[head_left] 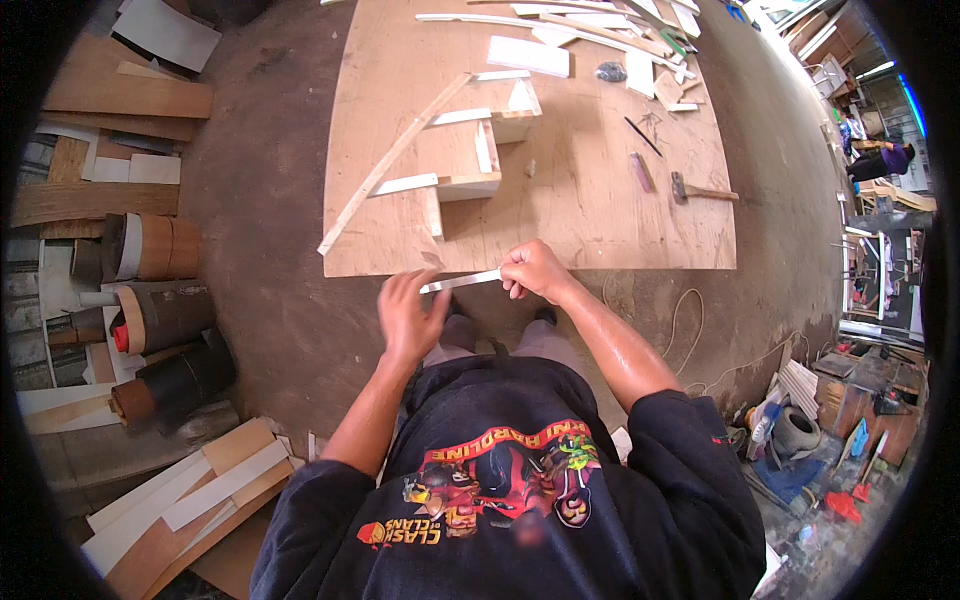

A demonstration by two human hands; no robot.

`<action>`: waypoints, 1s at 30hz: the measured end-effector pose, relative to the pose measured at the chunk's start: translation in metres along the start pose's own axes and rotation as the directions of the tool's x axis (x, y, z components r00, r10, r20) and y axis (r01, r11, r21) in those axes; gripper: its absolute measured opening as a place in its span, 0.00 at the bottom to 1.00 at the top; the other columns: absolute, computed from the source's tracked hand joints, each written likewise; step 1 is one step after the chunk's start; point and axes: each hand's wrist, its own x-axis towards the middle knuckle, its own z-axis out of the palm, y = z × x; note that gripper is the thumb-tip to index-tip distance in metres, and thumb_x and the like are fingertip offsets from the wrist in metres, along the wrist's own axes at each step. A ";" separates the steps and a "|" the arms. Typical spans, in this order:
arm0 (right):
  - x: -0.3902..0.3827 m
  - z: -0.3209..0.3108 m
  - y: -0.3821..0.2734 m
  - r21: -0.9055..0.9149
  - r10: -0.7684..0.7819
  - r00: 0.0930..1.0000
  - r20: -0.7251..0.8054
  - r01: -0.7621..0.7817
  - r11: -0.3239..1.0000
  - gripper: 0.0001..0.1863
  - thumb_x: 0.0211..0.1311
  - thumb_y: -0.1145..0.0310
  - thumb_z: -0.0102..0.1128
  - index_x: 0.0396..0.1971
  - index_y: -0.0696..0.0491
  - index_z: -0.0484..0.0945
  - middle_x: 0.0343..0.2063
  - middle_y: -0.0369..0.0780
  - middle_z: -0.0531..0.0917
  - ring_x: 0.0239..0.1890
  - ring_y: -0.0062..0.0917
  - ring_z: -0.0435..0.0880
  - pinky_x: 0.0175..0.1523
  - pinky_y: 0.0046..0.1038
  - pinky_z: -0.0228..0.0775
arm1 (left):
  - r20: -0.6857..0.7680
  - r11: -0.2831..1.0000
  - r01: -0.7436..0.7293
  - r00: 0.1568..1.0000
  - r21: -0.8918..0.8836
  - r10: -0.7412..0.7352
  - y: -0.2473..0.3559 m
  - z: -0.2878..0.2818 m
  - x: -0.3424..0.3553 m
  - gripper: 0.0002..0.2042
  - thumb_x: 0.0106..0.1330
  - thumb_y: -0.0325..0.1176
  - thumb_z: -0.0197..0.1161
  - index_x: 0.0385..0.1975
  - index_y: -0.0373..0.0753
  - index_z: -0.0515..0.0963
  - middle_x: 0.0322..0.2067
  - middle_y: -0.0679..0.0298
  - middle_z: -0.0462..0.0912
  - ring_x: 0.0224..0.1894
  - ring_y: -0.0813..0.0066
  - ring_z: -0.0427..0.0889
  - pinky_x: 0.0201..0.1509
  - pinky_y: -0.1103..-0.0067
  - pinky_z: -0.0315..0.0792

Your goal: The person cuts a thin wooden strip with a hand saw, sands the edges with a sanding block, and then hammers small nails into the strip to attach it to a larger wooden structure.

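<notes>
My right hand [532,270] is closed around one end of a thin white strip [468,282], held just off the near edge of the wooden table [600,245]. At the strip's other end, my left hand [408,312] is slightly blurred, its fingers stretched out and thumb apart; whether it touches the strip is unclear. Beyond my hands lies a stepped wooden frame [470,187] with white strips along its edges. A long wooden slat [395,163] runs diagonally against its left side.
A hammer [704,191], a reddish-brown block [641,172] and a thin black stick [643,137] lie at the table's right. White boards [528,56] and offcuts cover the far end. Rolled sheets [165,318] and stacked panels line the left floor. A cord [684,320] loops at right.
</notes>
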 end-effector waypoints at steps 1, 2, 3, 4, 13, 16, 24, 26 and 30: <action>-0.009 -0.003 -0.002 0.037 0.034 0.999 0.017 -0.035 0.999 0.10 0.57 0.69 0.63 0.23 0.62 0.83 0.19 0.41 0.84 0.19 0.24 0.85 0.23 0.25 0.77 | 0.068 0.999 -0.035 0.997 -0.039 0.038 0.019 0.008 0.012 0.14 0.65 0.34 0.69 0.47 0.36 0.84 0.44 0.54 0.87 0.50 0.53 0.82 0.57 0.66 0.74; -0.018 -0.009 -0.004 0.057 0.042 0.999 0.022 -0.043 0.997 0.10 0.56 0.69 0.63 0.24 0.62 0.83 0.19 0.41 0.84 0.18 0.24 0.85 0.23 0.25 0.77 | 0.173 0.995 0.010 0.985 -0.101 0.008 0.031 0.018 0.019 0.15 0.65 0.36 0.69 0.48 0.36 0.84 0.43 0.54 0.87 0.48 0.54 0.83 0.55 0.66 0.74; -0.027 -0.016 -0.005 0.077 0.049 0.998 0.026 -0.051 0.996 0.10 0.56 0.69 0.63 0.24 0.61 0.83 0.19 0.42 0.84 0.18 0.25 0.85 0.23 0.25 0.77 | 0.279 0.986 0.059 0.960 -0.158 -0.013 0.043 0.028 0.024 0.16 0.66 0.38 0.68 0.48 0.35 0.84 0.41 0.54 0.88 0.47 0.55 0.84 0.53 0.66 0.75; -0.037 -0.026 -0.004 0.098 0.058 0.998 0.024 -0.060 0.993 0.10 0.56 0.69 0.63 0.24 0.61 0.83 0.19 0.43 0.84 0.18 0.26 0.85 0.22 0.26 0.77 | 0.386 0.971 0.112 0.922 -0.211 -0.022 0.054 0.039 0.028 0.18 0.66 0.40 0.68 0.49 0.35 0.84 0.40 0.54 0.88 0.45 0.55 0.86 0.51 0.66 0.76; -0.152 -0.143 0.040 0.112 0.086 0.996 -0.015 -0.084 0.990 0.11 0.54 0.69 0.64 0.24 0.64 0.83 0.19 0.44 0.83 0.16 0.27 0.83 0.21 0.28 0.76 | 0.831 0.770 0.550 0.554 -0.323 -0.047 0.190 0.117 0.028 0.18 0.72 0.45 0.67 0.50 0.37 0.87 0.28 0.71 0.83 0.26 0.86 0.71 0.30 0.82 0.68; -0.181 -0.183 0.064 0.095 0.092 0.996 -0.009 -0.091 0.991 0.10 0.53 0.69 0.65 0.24 0.63 0.83 0.19 0.44 0.83 0.16 0.27 0.83 0.21 0.29 0.76 | 0.853 0.759 0.565 0.521 -0.323 -0.024 0.232 0.146 0.018 0.18 0.72 0.46 0.67 0.49 0.37 0.87 0.28 0.71 0.83 0.25 0.87 0.70 0.29 0.83 0.66; -0.201 -0.248 0.095 0.113 0.111 0.993 0.034 -0.114 0.987 0.11 0.57 0.68 0.66 0.27 0.63 0.84 0.21 0.43 0.84 0.18 0.26 0.84 0.23 0.28 0.77 | 0.863 0.683 0.640 0.505 -0.351 -0.029 0.277 0.202 0.017 0.20 0.69 0.47 0.69 0.46 0.34 0.88 0.25 0.71 0.81 0.23 0.87 0.70 0.26 0.82 0.64; -0.196 -0.265 0.099 0.133 0.093 0.996 0.001 -0.093 0.987 0.12 0.59 0.67 0.65 0.28 0.63 0.85 0.21 0.43 0.84 0.19 0.25 0.84 0.23 0.27 0.77 | 0.875 0.659 0.669 0.483 -0.343 -0.035 0.284 0.215 0.030 0.20 0.71 0.46 0.67 0.49 0.35 0.87 0.28 0.70 0.83 0.25 0.85 0.71 0.29 0.82 0.65; -0.176 -0.301 0.095 0.154 0.082 0.995 -0.055 -0.072 0.985 0.13 0.63 0.65 0.63 0.31 0.62 0.85 0.23 0.42 0.85 0.19 0.24 0.84 0.25 0.25 0.77 | 0.855 0.611 0.700 0.514 -0.368 -0.074 0.281 0.250 0.061 0.19 0.72 0.46 0.67 0.49 0.34 0.86 0.29 0.69 0.83 0.25 0.84 0.71 0.29 0.81 0.66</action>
